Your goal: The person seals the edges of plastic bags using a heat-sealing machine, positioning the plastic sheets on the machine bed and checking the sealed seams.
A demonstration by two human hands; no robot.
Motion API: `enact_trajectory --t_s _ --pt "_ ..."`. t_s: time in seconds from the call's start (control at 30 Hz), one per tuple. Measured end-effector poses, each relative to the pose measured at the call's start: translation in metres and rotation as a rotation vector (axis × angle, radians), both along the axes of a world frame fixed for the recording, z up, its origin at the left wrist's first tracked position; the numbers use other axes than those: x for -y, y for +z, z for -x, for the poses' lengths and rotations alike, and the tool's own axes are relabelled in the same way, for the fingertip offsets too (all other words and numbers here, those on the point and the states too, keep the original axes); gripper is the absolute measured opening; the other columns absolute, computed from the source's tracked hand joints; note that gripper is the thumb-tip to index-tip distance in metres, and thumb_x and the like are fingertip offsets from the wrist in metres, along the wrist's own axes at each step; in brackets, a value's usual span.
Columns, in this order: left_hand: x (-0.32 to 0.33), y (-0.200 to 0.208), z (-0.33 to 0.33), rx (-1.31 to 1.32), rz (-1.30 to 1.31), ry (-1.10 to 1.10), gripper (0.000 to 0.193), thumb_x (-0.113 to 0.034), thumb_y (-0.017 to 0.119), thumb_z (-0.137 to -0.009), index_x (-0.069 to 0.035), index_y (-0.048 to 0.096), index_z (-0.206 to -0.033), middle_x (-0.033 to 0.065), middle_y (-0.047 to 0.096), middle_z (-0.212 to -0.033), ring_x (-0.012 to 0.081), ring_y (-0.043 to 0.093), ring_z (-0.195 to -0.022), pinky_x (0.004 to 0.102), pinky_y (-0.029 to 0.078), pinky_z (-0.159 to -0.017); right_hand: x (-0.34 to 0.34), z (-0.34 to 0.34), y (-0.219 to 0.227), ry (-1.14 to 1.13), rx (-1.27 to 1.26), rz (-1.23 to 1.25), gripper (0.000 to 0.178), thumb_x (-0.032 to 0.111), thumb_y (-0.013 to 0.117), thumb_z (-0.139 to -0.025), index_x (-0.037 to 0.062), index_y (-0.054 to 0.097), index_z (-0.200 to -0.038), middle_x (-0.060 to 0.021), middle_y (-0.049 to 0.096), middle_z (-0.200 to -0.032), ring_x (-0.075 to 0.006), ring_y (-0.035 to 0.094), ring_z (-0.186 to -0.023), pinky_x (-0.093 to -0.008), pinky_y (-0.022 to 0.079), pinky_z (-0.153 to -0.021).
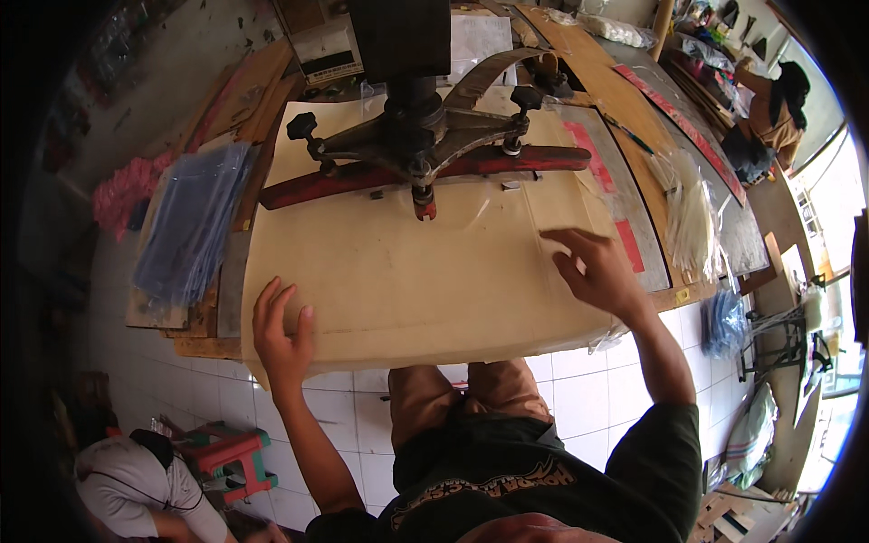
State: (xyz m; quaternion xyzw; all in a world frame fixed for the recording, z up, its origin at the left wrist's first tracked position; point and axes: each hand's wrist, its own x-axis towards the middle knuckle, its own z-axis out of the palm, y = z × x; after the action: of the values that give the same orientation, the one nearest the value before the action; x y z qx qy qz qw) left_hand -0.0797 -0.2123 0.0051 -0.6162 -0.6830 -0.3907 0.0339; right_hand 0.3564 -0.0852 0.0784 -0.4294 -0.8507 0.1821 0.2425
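Observation:
My left hand (285,339) is over the near left part of a tan sheet (389,281) that covers the worktop. Its fingers are spread and nothing shows in them. On the right side of the same sheet is my right hand (602,271), index finger reaching left, thumb apart below it, the other fingers curled; I see nothing held. Beyond both hands a dark press head (412,136) with spread arms and black knobs carries a long red bar (543,160) just above the sheet. Small dark scraps (511,185) lie near the bar.
Bluish clear plastic sheets (195,222) are stacked at the left, beside a pink bundle (127,195). Clear plastic strips (692,213) hang at the right edge. Another person (149,480) crouches lower left by a red and green stool (235,462); a further person (774,113) is far right.

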Motion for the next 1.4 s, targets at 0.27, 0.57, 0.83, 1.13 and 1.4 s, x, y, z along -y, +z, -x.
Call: enact_trajectory --t_s 0.27,0.57,0.83,1.13,1.4 --pt "0.000 0.000 -0.006 -0.008 -0.009 -0.001 0.037 -0.021 0.071 -0.090 -0.003 0.067 -0.123 0.0171 0.058 -0.139 0.0369 0.055 -0.129 0.0475 0.044 -0.107 0.064 -0.062 -0.034 -0.464 -0.382 -0.029 0.016 0.002 0.063 -0.094 -0.0009 0.075 -0.104 -0.0089 0.073 -0.076 -0.0122 0.069 -0.064 -0.0261 0.051 -0.057" --pt "-0.001 0.002 -0.006 0.006 -0.015 -0.015 0.038 -0.020 0.071 -0.090 -0.003 0.067 -0.124 0.0174 0.058 -0.139 0.0371 0.053 -0.131 0.0477 0.043 -0.108 0.074 -0.070 -0.056 -0.598 -0.531 -0.137 0.015 0.005 0.061 -0.097 -0.0020 0.074 -0.103 -0.0044 0.067 -0.068 -0.0093 0.064 -0.060 -0.0228 0.048 -0.056" --pt "0.001 0.000 -0.004 0.002 -0.014 -0.014 0.038 -0.017 0.068 -0.092 -0.002 0.065 -0.126 0.0181 0.057 -0.141 0.0363 0.054 -0.132 0.0461 0.042 -0.110 0.067 -0.048 -0.069 -0.577 -0.669 -0.178 0.015 0.007 0.062 -0.099 -0.0017 0.074 -0.104 0.0018 0.059 -0.063 -0.0035 0.051 -0.054 -0.0209 0.037 -0.051" --pt "0.000 0.002 -0.005 0.030 -0.016 -0.021 0.039 -0.018 0.071 -0.089 -0.002 0.067 -0.124 0.0184 0.058 -0.139 0.0370 0.055 -0.129 0.0471 0.044 -0.107 0.055 -0.041 -0.089 -0.671 -0.564 -0.286 0.015 0.005 0.062 -0.097 -0.0013 0.075 -0.102 -0.0005 0.065 -0.069 -0.0019 0.047 -0.056 -0.0215 0.033 -0.050" --pt "-0.001 0.003 -0.005 0.044 -0.016 -0.011 0.039 -0.018 0.072 -0.089 -0.001 0.067 -0.123 0.0184 0.059 -0.138 0.0359 0.056 -0.128 0.0463 0.045 -0.106 0.054 -0.028 -0.078 -0.695 -0.469 -0.344 0.014 0.002 0.062 -0.095 -0.0011 0.075 -0.101 -0.0011 0.067 -0.071 -0.0022 0.046 -0.055 -0.0220 0.032 -0.049"
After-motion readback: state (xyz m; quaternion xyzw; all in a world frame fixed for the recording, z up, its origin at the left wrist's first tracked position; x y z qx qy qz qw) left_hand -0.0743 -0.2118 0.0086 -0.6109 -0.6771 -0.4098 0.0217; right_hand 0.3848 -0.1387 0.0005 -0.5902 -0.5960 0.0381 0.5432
